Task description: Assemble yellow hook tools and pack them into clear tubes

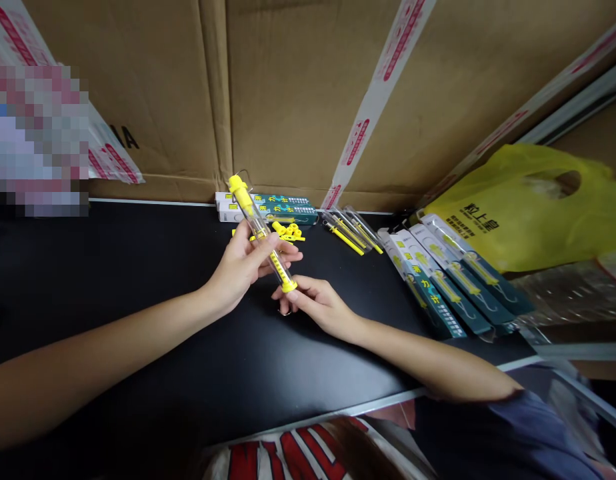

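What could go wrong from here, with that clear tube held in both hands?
The left hand holds the clear tube tilted, the right hand at its lower end; it might slip if grips loosen. Loose yellow parts lie just beyond the left hand; a sweep could scatter them.

The left hand (238, 265) and right hand (325, 308) hold a tilted yellow-capped clear tube (259, 227).

Dynamometer (258, 227) in hands (233, 270), boxes (304, 211) behind, bag (518, 193) right
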`<state>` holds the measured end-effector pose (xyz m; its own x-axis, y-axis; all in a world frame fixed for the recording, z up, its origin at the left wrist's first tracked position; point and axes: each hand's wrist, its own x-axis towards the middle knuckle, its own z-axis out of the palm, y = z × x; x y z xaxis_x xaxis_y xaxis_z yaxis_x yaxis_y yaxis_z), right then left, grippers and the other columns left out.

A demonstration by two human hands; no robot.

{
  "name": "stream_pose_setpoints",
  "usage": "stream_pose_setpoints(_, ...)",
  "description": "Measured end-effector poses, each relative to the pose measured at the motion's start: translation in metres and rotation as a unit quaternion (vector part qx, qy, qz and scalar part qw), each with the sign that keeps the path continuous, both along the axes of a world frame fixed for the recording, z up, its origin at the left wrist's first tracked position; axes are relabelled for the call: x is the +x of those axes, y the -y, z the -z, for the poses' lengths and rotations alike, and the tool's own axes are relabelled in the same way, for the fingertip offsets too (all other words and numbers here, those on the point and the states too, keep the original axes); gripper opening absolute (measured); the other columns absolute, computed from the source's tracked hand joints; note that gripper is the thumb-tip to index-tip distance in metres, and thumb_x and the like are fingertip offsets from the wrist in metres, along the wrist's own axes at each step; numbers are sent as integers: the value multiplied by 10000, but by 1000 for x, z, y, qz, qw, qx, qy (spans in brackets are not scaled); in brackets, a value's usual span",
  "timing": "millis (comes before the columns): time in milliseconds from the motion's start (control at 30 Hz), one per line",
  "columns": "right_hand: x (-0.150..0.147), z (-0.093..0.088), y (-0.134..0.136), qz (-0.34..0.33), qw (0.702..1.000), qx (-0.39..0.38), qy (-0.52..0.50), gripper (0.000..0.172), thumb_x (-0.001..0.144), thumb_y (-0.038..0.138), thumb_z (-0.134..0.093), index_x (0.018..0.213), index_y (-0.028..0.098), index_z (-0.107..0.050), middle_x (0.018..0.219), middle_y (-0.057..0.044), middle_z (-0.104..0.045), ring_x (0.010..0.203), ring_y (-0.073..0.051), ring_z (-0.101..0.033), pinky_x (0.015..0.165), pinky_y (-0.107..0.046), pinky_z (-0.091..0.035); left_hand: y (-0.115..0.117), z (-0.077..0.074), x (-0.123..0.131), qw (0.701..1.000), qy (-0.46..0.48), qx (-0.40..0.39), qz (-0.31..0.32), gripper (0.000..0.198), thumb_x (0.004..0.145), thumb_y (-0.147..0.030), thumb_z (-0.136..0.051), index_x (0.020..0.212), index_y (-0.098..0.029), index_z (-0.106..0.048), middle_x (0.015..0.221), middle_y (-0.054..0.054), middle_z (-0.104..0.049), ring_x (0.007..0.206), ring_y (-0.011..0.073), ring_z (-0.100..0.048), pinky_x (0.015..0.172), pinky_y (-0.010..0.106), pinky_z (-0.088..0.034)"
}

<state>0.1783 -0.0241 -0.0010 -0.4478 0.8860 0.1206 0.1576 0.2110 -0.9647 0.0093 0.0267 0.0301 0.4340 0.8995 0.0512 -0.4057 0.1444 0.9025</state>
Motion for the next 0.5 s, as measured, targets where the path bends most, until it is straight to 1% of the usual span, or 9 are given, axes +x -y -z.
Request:
stream_pose_setpoints(67,-1,0,1,27,999,31,19,286,937,391,-510,904,147,-655,712,-14,-640,656,-114,-583,636,-237,-466,2,-1,0,1000,-5,10,-8,261,872,-329,-608,991,-217,-404,821,-14,-720,859,187,-725,830,360,-558)
stream_pose_setpoints(133,-1,-2,2,59,992,87,64,272,928,371,-531,828,150,-655,699,-19,-652,649,-122,-597,642,-247,-467,3,-1,1,1000,-16,14,-23,280,868,-340,-612,1006,-224,-398,818,-20,-717,849,186,-726,816,354,-561)
stream_pose_setpoints(200,0,-3,1,84,977,156,117,268,927,341,-537,757,161,-640,675,-18,-653,640,-128,-597,643,-253,-461,4,0,2,998,-33,12,-46,306,856,-346,-625,1015,-228,-392,808,-25,-715,843,184,-727,792,335,-562)
stream_pose_setpoints(267,2,-2,-1,96,953,230,172,279,934,311,-528,709,172,-618,644,-17,-640,624,-133,-578,624,-254,-446,6,1,3,997,-43,11,-68,325,842,-342,-640,1011,-230,-386,794,-29,-712,843,184,-727,770,317,-561)
stream_pose_setpoints(333,5,0,-2,100,917,312,227,289,942,280,-510,687,175,-597,614,-19,-615,599,-139,-544,593,-258,-423,7,1,4,996,-45,14,-79,329,835,-331,-646,1001,-230,-381,792,-30,-709,849,184,-726,762,309,-562)
stream_pose_setpoints(433,8,3,-3,100,843,432,304,280,942,236,-500,678,178,-574,596,-22,-583,563,-143,-489,557,-272,-385,10,0,4,996,-53,26,-73,306,837,-316,-639,966,-227,-376,781,-31,-703,842,188,-728,745,298,-563)
stream_pose_setpoints(500,9,3,-1,99,793,492,344,281,936,220,-507,663,187,-558,588,-16,-571,547,-140,-462,541,-279,-360,11,0,4,995,-64,34,-65,292,843,-315,-628,957,-227,-374,763,-32,-699,827,192,-730,716,287,-562)
